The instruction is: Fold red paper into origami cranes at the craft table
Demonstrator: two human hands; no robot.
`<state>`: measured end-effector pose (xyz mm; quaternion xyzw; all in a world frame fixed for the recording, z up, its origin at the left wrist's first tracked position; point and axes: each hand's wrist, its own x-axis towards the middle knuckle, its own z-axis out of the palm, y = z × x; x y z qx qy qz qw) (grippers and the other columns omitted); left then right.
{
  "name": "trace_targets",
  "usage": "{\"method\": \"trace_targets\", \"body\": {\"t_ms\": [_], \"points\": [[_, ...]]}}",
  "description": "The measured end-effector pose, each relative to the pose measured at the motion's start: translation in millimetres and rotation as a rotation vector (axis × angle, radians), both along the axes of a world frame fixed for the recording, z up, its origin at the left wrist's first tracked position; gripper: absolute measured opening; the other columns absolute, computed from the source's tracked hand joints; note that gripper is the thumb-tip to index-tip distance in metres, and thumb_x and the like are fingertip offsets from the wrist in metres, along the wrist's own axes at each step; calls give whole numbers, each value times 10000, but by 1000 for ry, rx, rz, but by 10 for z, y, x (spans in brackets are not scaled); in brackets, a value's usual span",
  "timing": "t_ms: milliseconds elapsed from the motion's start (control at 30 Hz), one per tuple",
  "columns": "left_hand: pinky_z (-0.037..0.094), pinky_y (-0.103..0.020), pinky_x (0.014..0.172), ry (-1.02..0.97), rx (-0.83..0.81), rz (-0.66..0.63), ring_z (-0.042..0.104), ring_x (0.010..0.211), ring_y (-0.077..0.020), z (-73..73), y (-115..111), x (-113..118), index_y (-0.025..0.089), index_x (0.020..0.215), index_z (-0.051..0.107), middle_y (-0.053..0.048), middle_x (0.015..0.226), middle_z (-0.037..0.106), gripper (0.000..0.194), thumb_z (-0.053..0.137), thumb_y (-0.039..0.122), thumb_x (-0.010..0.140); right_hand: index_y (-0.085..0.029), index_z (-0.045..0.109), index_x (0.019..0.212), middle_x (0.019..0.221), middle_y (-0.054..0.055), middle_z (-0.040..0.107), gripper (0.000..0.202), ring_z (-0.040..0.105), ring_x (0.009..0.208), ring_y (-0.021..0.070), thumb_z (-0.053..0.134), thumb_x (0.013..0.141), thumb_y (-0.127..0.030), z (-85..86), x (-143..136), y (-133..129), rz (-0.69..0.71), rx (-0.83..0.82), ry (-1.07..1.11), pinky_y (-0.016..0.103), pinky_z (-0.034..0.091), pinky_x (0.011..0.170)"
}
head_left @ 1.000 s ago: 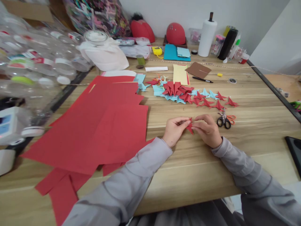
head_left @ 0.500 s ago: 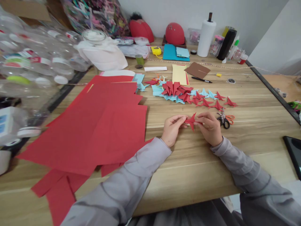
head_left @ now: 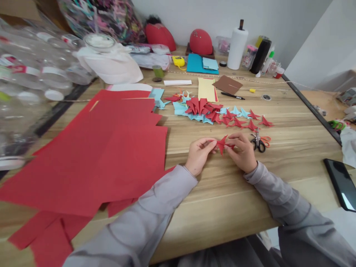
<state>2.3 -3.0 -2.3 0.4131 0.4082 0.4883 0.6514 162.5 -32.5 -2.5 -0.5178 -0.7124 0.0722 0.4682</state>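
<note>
Between my two hands is a small red origami crane (head_left: 221, 144), its pointed wings spread up and down. My left hand (head_left: 199, 152) pinches its left end between thumb and forefinger. With closed fingers, my right hand (head_left: 241, 150) grips the right part, close to the wings, and covers some of it. Just beyond my hands lies a pile of folded red paper cranes (head_left: 199, 106) mixed with light blue cranes (head_left: 204, 118). A row of single red cranes (head_left: 252, 125) runs off to the right. Scissors (head_left: 259, 142) with black handles lie beside my right hand, against an orange-handled pair (head_left: 266, 139).
Large red paper sheets (head_left: 111, 155) cover the table's left side. Clear plastic bottles (head_left: 30, 74) crowd the far left. Yellow paper (head_left: 206, 89), brown paper (head_left: 228, 85), a black pen (head_left: 233, 96) and a tape measure (head_left: 178, 61) lie farther back. A phone (head_left: 340, 183) rests at the right edge.
My right hand has shifted its grip inward, from the crane's right tip to close by its wings. My left hand keeps its pinch. The whole view has turned slightly right.
</note>
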Motion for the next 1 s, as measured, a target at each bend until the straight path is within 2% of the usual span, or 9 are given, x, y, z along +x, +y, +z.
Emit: {"method": "trace_targets", "body": {"t_ms": [167,400,567,767,867,933,1000], "points": [[464,-230,571,20,8,7,566,561,-103,8,-6,-5,131,727,681,-13,596,643,243,760,329,612,-202,666,790,954,76,605,60,597,882,188,607,798,-202,11,-14,-7,29,22,-46,358,494,779],[445,-224,557,10,10,42,536,532,-91,33,-20,7,138,669,663,1,570,617,240,774,336,593,-197,669,754,734,33,523,77,495,705,161,598,780,-179,102,-45,-69,18,58,-161,325,428,663],[453,-230,562,-44,-24,78,565,578,-104,10,-2,15,138,787,669,0,626,637,284,772,306,583,-197,651,725,712,28,524,82,495,694,162,588,775,-177,107,-32,-75,1,27,-163,317,416,644],[464,-235,580,-88,-64,91,598,643,-121,7,15,18,137,839,647,-22,694,675,296,738,284,599,-192,660,694,702,28,565,93,532,699,166,604,768,-200,99,46,-37,-140,13,-55,327,440,676],[466,-234,580,-68,-53,75,594,625,-117,7,14,23,135,830,645,-19,678,669,267,719,275,614,-192,672,687,671,17,546,104,534,690,170,611,758,-236,70,162,71,-314,1,-14,336,447,691],[463,-232,577,-54,-42,61,580,594,-106,-2,18,26,135,814,646,-16,670,669,239,704,266,624,-184,676,664,632,10,513,129,515,654,174,619,741,-270,61,280,202,-461,-24,-2,340,444,666],[460,-231,580,-45,-32,51,568,570,-97,-17,27,27,135,786,648,-14,662,668,204,693,255,628,-182,674,644,635,16,533,129,515,664,180,628,717,-278,74,413,365,-552,-46,-41,358,448,705]]}}
